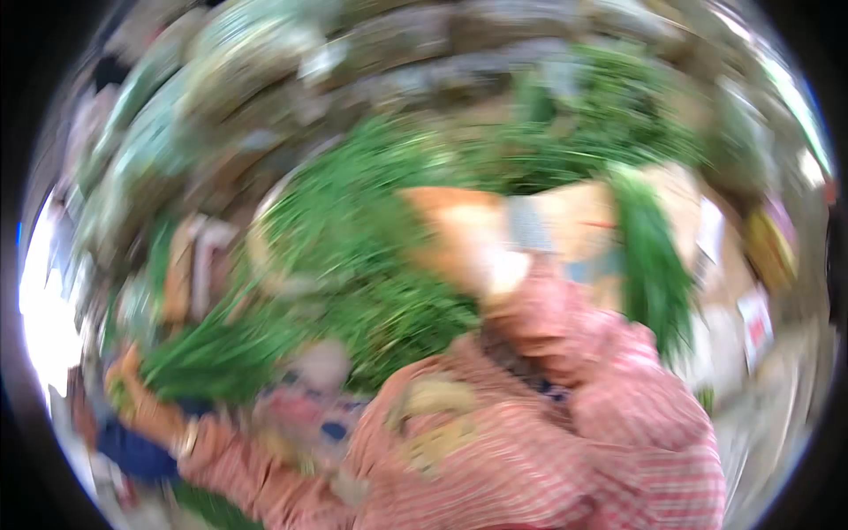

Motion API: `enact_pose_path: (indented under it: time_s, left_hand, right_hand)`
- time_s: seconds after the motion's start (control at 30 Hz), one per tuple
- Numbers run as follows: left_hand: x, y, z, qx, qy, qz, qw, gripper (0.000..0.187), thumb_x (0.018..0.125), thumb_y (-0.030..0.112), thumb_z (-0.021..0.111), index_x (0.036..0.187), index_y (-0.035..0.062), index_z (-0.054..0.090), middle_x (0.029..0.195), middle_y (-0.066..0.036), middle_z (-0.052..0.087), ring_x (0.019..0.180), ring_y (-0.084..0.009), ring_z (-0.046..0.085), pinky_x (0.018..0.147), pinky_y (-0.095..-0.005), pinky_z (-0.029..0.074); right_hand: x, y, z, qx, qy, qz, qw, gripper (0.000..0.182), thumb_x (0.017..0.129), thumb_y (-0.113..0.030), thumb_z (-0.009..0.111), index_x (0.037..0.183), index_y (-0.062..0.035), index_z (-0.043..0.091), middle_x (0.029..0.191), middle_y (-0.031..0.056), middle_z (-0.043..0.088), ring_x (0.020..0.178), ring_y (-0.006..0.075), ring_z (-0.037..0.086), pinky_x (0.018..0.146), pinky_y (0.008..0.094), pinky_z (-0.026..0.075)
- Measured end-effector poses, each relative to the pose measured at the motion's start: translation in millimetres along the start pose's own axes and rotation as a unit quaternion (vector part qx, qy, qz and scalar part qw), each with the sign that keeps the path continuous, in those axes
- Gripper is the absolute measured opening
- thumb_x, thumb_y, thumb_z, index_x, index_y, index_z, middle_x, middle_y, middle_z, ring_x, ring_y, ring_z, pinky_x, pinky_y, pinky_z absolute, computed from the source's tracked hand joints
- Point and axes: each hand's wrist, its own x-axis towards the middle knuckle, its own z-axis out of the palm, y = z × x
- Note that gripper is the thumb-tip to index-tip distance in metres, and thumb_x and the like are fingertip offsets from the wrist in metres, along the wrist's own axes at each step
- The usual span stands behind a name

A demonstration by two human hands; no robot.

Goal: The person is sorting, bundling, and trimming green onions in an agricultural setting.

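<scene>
My left hand (141, 402) reaches out at the lower left, its fingers closed round one end of a bundle of long green stalks (216, 358). The bundle stretches right from the hand, beside a large heap of leafy greens (353, 230). Close to the camera, past the end of the right sleeve, my right hand (481, 247) is a bright orange-white blur. Its fingers are smeared by motion, and whether it holds anything cannot be made out. A grey patterned object (528, 223) shows beside it.
Stuffed translucent bags (238, 79) are stacked along the back. More greens (618, 115) lie at the upper right. A separate green bunch (649, 252) lies over brown cardboard or sacking (579, 212). A cardboard box (181, 269) stands at the left.
</scene>
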Motion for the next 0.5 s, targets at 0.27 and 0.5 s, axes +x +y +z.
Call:
enact_pose_path:
  time_s: [0.27, 0.5]
  left_hand:
    - [54, 201, 69, -0.505, -0.103, -0.010, 0.857, 0.030, 0.090, 0.011, 0.052, 0.115, -0.0022, 0.044, 0.104, -0.009, 0.052, 0.098, -0.0173, 0.050, 0.088, -0.0299, 0.040]
    - [47, 369, 130, -0.902, -0.292, -0.017, 0.317, 0.026, 0.088, 0.019, 0.055, 0.107, 0.0036, 0.045, 0.091, -0.004, 0.050, 0.089, -0.0138, 0.050, 0.084, -0.0286, 0.041]
  right_hand:
    - [59, -117, -75, 0.216, 0.314, -0.328, 0.864, 0.099, 0.039, -0.030, 0.077, 0.124, 0.0025, 0.038, 0.100, 0.0147, 0.056, 0.100, 0.0356, 0.052, 0.094, 0.0475, 0.033]
    - [-22, -9, -184, 0.067, 0.178, -0.138, 0.972, 0.099, 0.046, -0.010, 0.075, 0.132, 0.0013, 0.027, 0.099, 0.0173, 0.058, 0.090, 0.0349, 0.059, 0.081, 0.0421, 0.045]
